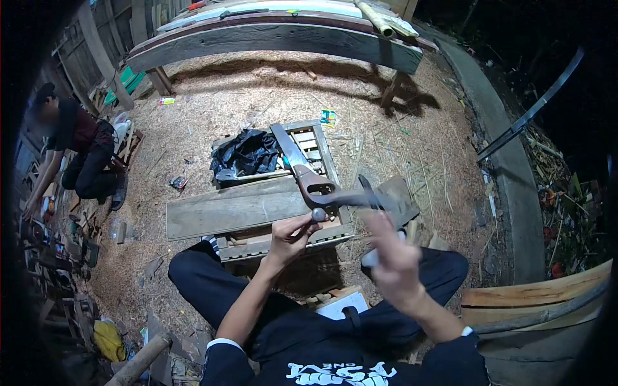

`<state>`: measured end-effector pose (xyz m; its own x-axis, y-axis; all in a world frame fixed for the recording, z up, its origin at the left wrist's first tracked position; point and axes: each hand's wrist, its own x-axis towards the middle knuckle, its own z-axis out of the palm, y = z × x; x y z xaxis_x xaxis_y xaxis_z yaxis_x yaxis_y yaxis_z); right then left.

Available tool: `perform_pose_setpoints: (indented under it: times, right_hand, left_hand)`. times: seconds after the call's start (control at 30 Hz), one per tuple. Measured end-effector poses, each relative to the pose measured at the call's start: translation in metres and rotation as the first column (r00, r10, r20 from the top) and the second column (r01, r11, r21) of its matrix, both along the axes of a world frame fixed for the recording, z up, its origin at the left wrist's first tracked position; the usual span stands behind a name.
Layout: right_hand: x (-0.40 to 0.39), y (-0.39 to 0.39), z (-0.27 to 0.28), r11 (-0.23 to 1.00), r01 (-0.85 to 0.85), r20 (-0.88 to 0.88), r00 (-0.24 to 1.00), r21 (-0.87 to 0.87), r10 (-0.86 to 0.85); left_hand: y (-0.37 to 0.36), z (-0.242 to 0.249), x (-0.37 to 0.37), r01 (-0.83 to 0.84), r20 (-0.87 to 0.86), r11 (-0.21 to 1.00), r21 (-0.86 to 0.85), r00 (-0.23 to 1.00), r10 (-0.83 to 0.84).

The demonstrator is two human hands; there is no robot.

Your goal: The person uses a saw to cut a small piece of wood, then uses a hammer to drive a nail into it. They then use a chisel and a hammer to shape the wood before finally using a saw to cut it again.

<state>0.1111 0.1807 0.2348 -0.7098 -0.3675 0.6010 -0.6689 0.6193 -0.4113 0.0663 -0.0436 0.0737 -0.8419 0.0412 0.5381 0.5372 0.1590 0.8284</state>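
Note:
My left hand [291,237] is closed around a short tool with a round grey metal end [318,214]; the rest of the tool is hidden by my fingers. My right hand [394,267] is smeared by motion. It grips a dark, blade-like tool [357,198] that reaches leftward above the crate, and its exact kind is too blurred to tell. Just beyond both hands, a handsaw [293,151] with a brown handle lies across a slatted wooden crate [320,138]. Beside the saw is a black plastic bag [248,154]. A wide wooden board [235,211] rests on the crate's near left part.
A long wooden bench [277,48] stands at the back, with a bamboo piece [374,18] on top. Another person [87,145] crouches at the left. Wood shavings cover the ground. Planks [534,296] lie at the lower right, beside a concrete curb [515,193].

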Motion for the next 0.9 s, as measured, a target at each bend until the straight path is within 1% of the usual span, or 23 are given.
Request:
perform_pose_setpoints:
  times: [0.03, 0.07, 0.1, 0.13, 0.17, 0.2, 0.27, 0.3, 0.33, 0.4, 0.43, 0.47, 0.5, 0.53, 0.57, 0.6, 0.67, 0.73, 0.77, 0.8, 0.83, 0.87, 0.9]
  right_hand:
    - [0.000, -0.005, -0.016, 0.999, -0.022, 0.210, 0.978, 0.042, 0.012]
    - [0.006, -0.002, -0.016, 0.999, -0.008, 0.213, 0.977, 0.034, 0.000]
    - [0.003, 0.002, -0.007, 0.998, 0.053, 0.184, 0.981, 0.021, -0.056]
    - [-0.001, 0.002, -0.001, 0.995, 0.102, 0.157, 0.982, 0.004, -0.101]
    - [0.002, -0.005, -0.004, 0.969, 0.130, 0.131, 0.986, -0.209, -0.104]
    - [0.008, -0.005, -0.008, 0.956, 0.169, 0.176, 0.976, -0.241, -0.128]
    - [0.001, -0.003, -0.006, 0.998, 0.058, 0.231, 0.971, 0.023, -0.061]
    - [-0.001, -0.002, 0.001, 0.982, 0.000, 0.320, 0.946, 0.189, -0.061]
    - [-0.001, -0.001, 0.009, 0.981, 0.004, 0.322, 0.945, 0.193, -0.067]
    - [-0.006, 0.000, 0.022, 0.998, 0.037, 0.127, 0.991, -0.049, -0.030]
    - [0.000, 0.002, 0.020, 0.954, 0.097, 0.133, 0.989, -0.285, -0.061]
    - [0.012, 0.008, 0.009, 0.882, 0.198, 0.238, 0.966, -0.427, -0.102]
    - [0.005, 0.006, 0.001, 0.952, 0.069, 0.065, 0.997, -0.298, -0.052]
    - [-0.003, 0.003, -0.004, 0.990, -0.047, -0.108, 0.994, -0.136, 0.032]
    - [0.004, 0.002, -0.002, 0.960, -0.018, 0.179, 0.983, 0.278, -0.033]
    - [0.001, -0.003, -0.011, 0.999, -0.010, 0.302, 0.953, 0.045, -0.004]
    - [0.001, 0.006, 0.000, 0.994, 0.073, 0.185, 0.979, 0.086, -0.088]
    - [0.009, 0.000, -0.013, 0.959, 0.108, 0.147, 0.987, -0.262, -0.071]
    - [0.010, -0.001, -0.018, 0.956, 0.065, 0.117, 0.993, -0.286, -0.032]
    - [0.007, -0.002, -0.016, 0.955, 0.068, 0.119, 0.992, -0.288, -0.035]
    - [0.001, -0.002, -0.011, 0.994, -0.002, 0.184, 0.983, -0.107, 0.021]
    - [-0.002, -0.002, -0.006, 0.994, -0.082, 0.261, 0.963, 0.073, 0.061]
    - [0.000, -0.001, 0.007, 0.994, -0.026, 0.224, 0.975, 0.107, 0.002]
  left_hand:
    - [-0.001, 0.001, -0.001, -0.009, -0.009, 1.000, 0.002, 1.000, 0.009]
    - [-0.005, 0.002, 0.004, -0.010, 0.012, 0.998, -0.055, 1.000, 0.011]
    - [-0.006, 0.005, 0.003, -0.028, 0.014, 0.994, -0.103, 0.999, 0.030]
    - [-0.002, 0.010, 0.003, 0.001, 0.023, 1.000, -0.019, 1.000, 0.000]
    - [-0.001, 0.007, 0.005, 0.009, 0.026, 1.000, 0.000, 1.000, -0.009]
    - [-0.002, 0.006, 0.003, 0.012, 0.019, 1.000, 0.019, 1.000, -0.012]
    - [-0.008, 0.003, 0.003, 0.008, 0.020, 1.000, -0.014, 1.000, -0.007]
    - [-0.007, 0.007, 0.004, 0.012, 0.030, 0.999, -0.036, 0.999, -0.011]
    - [-0.005, 0.008, 0.006, 0.017, 0.032, 0.999, -0.032, 0.999, -0.016]
    - [-0.003, 0.015, 0.004, 0.011, 0.024, 1.000, -0.013, 1.000, -0.011]
    - [-0.002, 0.018, 0.005, 0.002, -0.002, 1.000, -0.007, 1.000, -0.002]
    - [-0.003, 0.014, 0.005, 0.003, 0.009, 1.000, -0.009, 1.000, -0.003]
    - [-0.002, 0.011, 0.005, -0.001, 0.016, 1.000, -0.009, 1.000, 0.001]
    - [-0.001, 0.008, 0.004, -0.009, 0.015, 1.000, -0.004, 1.000, 0.009]
    - [-0.005, 0.007, 0.007, -0.038, 0.016, 0.998, -0.058, 0.999, 0.039]
    - [-0.004, 0.010, 0.011, -0.032, 0.024, 0.998, -0.058, 0.999, 0.034]
    - [-0.002, 0.019, 0.004, -0.008, -0.009, 1.000, 0.013, 1.000, 0.008]
    - [-0.005, 0.005, 0.007, -0.005, 0.019, 1.000, 0.009, 1.000, 0.005]
    - [-0.005, 0.000, 0.004, -0.012, 0.001, 1.000, -0.010, 1.000, 0.012]
    - [-0.003, 0.001, 0.003, -0.018, -0.019, 1.000, -0.022, 1.000, 0.018]
    - [-0.005, 0.003, 0.006, -0.039, -0.041, 0.998, -0.044, 0.998, 0.038]
    - [-0.004, 0.000, 0.007, -0.034, -0.036, 0.999, -0.041, 0.999, 0.033]
    - [-0.003, 0.001, 0.005, -0.029, -0.037, 0.999, -0.036, 0.999, 0.028]
